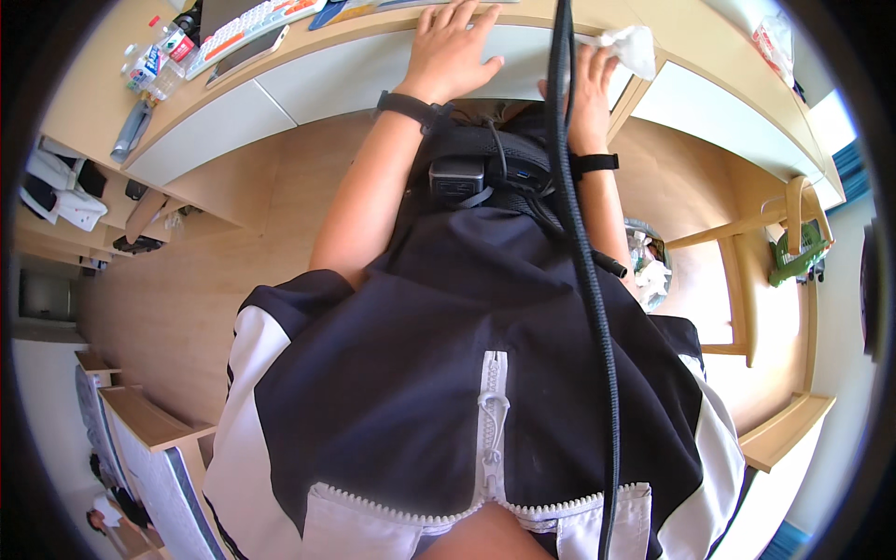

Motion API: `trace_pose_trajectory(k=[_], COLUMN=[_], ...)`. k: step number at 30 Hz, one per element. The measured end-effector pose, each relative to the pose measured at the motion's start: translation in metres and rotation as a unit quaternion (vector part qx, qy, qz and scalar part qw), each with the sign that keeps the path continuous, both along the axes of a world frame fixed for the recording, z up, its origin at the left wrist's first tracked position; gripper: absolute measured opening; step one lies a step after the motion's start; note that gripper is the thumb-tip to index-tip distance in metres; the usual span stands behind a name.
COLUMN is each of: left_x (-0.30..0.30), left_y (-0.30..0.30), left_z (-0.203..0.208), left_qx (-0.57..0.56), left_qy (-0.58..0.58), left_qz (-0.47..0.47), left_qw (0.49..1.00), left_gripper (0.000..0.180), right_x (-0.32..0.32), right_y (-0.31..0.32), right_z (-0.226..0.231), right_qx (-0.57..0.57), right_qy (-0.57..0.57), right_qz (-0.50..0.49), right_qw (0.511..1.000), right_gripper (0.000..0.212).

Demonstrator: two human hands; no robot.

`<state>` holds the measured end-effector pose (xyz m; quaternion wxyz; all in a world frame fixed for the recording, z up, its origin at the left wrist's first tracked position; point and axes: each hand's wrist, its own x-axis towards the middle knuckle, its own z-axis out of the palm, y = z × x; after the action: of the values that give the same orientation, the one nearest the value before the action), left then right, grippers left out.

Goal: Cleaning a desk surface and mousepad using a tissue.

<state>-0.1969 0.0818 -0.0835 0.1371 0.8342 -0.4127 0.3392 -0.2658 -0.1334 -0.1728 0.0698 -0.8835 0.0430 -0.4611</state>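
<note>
Left hand — at counter edge, fingers spread apart. Right hand — beside crumpled white tissue; cannot tell whether its fingers grip it.

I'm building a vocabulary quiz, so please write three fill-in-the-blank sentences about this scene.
1. A crumpled white wad is closer to the person's ____ than to the left hand.
2. The long white-and-orange keyboard lies to the ____ of that left hand.
3. The light wooden desk has smooth, ____-coloured front panels.
Missing words: right hand; left; white.
</note>
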Motion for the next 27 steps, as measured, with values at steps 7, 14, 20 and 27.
trace_pose_trajectory(k=[7,14,20,27], left_x=[0.000,-0.001,-0.001,-0.002], left_y=[-0.001,-0.001,-0.001,0.001], left_z=[-0.004,-0.001,-0.003,-0.001], left_qx=[0.006,-0.015,-0.004,-0.008], left_qy=[-0.019,-0.005,-0.009,-0.008], left_qz=[0.024,-0.005,0.013,-0.002], left_qw=[1.000,1.000,1.000,1.000], left_gripper=[0.073,0.072,0.073,0.071], right_x=[-0.001,-0.002,-0.004,0.000], right_y=[-0.005,0.001,-0.015,0.010], right_z=[0.005,0.000,0.005,0.004], right_qx=[0.088,-0.009,0.096,-0.045], right_qy=[-0.005,0.005,-0.013,0.041], right_qz=[-0.022,0.008,-0.029,-0.018], right_qw=[0.996,1.000,0.995,0.998], right_gripper=[0.102,0.093,0.098,0.100])
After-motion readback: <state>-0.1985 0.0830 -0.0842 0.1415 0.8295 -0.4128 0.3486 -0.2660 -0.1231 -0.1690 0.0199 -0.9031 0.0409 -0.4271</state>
